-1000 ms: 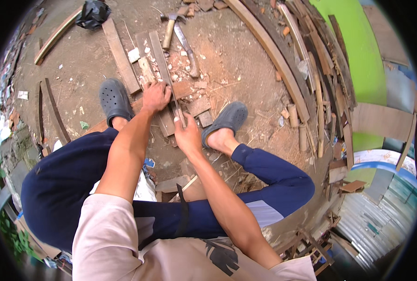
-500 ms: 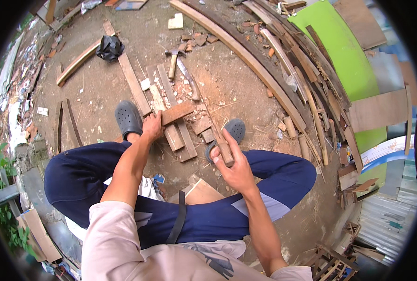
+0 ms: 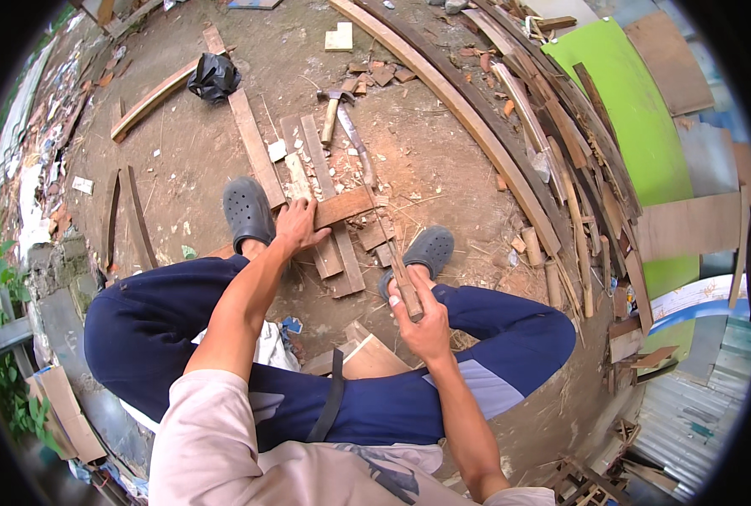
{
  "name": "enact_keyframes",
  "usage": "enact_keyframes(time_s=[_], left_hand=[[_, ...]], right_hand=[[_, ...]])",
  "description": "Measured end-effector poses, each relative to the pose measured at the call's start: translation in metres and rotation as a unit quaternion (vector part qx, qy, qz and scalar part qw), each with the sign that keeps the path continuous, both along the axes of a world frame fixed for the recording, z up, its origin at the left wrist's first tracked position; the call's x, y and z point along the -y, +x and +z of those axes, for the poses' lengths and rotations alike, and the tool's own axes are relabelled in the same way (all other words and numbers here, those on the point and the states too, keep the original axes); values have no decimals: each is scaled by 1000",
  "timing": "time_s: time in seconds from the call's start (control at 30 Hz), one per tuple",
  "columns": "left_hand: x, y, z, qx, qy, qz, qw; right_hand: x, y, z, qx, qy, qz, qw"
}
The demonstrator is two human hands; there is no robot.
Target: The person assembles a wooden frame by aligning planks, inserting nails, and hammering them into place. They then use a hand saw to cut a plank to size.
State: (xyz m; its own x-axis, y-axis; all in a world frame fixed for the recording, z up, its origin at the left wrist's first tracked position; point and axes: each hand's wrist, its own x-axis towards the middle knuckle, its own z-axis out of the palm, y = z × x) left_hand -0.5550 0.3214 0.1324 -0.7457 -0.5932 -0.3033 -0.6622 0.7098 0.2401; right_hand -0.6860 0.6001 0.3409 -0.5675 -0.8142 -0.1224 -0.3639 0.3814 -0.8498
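Note:
My left hand [image 3: 298, 226] grips the left end of a short reddish-brown plank [image 3: 346, 207], with fingers over the top and the thumb along its near edge. The plank lies across several longer wood pieces [image 3: 342, 261] on the ground. My right hand [image 3: 426, 327] is closed round the wooden handle of a handsaw [image 3: 405, 287]. Its thin blade, seen nearly edge-on, points away from me and meets the plank near its right end. How deep the blade sits in the wood, I cannot tell. Small wood offcuts [image 3: 374, 234] lie beside the blade.
Beyond the plank lie a claw hammer [image 3: 332, 114] and a long curved-handled blade [image 3: 359, 148]. A black plastic bag [image 3: 214, 78] rests on a long board. Long timbers [image 3: 468, 143] and a green panel [image 3: 637, 110] line the right. My shoes [image 3: 248, 211] flank the work.
The view has shifted slightly. My right hand has drawn the saw a little toward me. My left hand stays on the plank, its fingers a bit more spread.

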Motion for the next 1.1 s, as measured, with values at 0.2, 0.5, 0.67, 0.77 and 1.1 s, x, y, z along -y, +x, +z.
enact_keyframes(time_s=[0.2, 0.5, 0.67, 0.77, 1.1], left_hand=[[22, -46, -15, -142, 105, 95, 980], [9, -67, -36, -102, 6, 84, 991], [12, -64, -34, -118, 17, 87, 989], [14, -63, -41, -116, 18, 76, 990], [12, -64, -52, -116, 3, 89, 989]], right_hand=[[13, 19, -20, -18, -10, 20, 1000], [5, 19, -17, -30, 2, 39, 999], [2, 30, -5, 26, 52, 16, 998], [5, 31, -4, 55, 38, -14, 998], [58, 7, -59, 39, 8, 2, 999]])
